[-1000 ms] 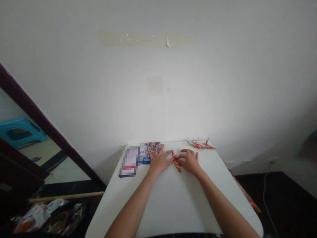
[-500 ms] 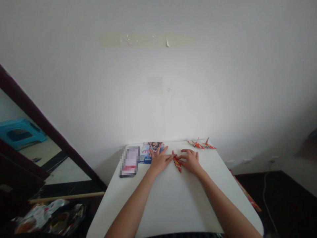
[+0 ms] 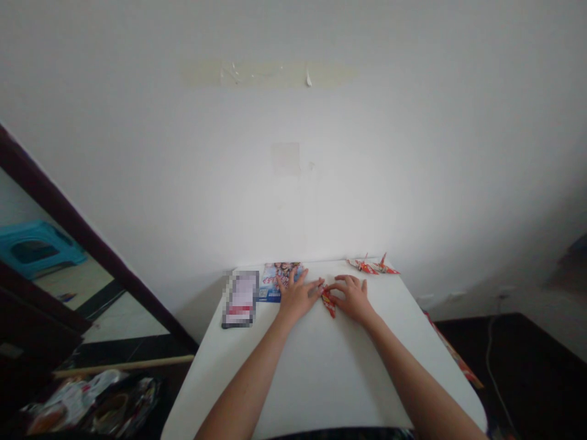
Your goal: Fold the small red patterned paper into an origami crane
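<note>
A small piece of folded red patterned paper [image 3: 328, 304] lies on the white table [image 3: 321, 379], its narrow end pointing toward me. My left hand [image 3: 296, 295] has its thumb and index finger at the paper's far tip, while its other fingers spread over a printed leaflet [image 3: 270, 296]. From the right side, my right hand [image 3: 353, 297] pinches the upper part of the same paper with bent fingers. The fingertips hide part of the folds.
Two red and white paper cranes [image 3: 373, 267] stand by the wall at the table's back right. A blurred-out phone [image 3: 241, 299] lies at the left edge. Bags and wrappers [image 3: 92, 400] are low at the left, near a blue stool [image 3: 41, 247].
My left index finger and thumb have shifted slightly at the paper's far tip, which is now more covered. The right hand stays almost in place.
</note>
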The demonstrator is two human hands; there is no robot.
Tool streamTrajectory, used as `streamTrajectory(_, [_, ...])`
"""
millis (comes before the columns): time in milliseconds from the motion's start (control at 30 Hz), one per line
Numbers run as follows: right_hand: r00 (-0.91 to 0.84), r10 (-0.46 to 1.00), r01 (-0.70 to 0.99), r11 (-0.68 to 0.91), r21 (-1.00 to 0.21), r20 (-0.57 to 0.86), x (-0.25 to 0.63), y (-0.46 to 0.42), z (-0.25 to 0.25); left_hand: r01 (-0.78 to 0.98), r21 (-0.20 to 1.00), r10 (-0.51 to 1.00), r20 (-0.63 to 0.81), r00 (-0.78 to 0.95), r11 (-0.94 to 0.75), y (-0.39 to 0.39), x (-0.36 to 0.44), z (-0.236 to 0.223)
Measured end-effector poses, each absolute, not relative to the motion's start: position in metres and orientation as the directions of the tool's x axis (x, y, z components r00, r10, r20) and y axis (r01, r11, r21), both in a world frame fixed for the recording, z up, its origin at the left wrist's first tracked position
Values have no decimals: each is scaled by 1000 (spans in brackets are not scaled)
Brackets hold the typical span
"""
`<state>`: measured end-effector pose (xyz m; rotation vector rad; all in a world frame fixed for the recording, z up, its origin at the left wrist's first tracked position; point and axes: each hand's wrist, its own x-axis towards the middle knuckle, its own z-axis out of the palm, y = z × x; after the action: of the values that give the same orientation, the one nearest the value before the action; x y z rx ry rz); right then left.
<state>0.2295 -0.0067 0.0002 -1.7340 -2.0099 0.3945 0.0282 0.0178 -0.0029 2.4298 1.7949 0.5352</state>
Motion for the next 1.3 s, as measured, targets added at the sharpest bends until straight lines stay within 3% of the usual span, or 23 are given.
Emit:
streamTrajectory(200, [-64, 983, 852, 142, -503, 170, 228, -6, -1, 917, 259, 942, 225, 247, -303, 15, 31, 1])
streamTrajectory(433, [-52, 979, 857, 144, -495, 195, 225, -5, -5, 880, 274, 899, 323, 295, -387, 12, 32, 4])
streamTrajectory(800, [-222, 973, 853, 229, -469, 70, 242, -5, 5, 901, 298, 947, 165, 277, -315, 8, 22, 3])
streamTrajectory(1100, [-285, 939, 824, 342, -452, 190, 241, -4, 2, 830, 323, 883, 281, 375, -455, 3, 19, -2])
streamTrajectory(1300, [-358, 904, 784, 426, -451, 232, 238, -4, 0, 849, 367, 925, 179, 335, -379, 5, 15, 1])
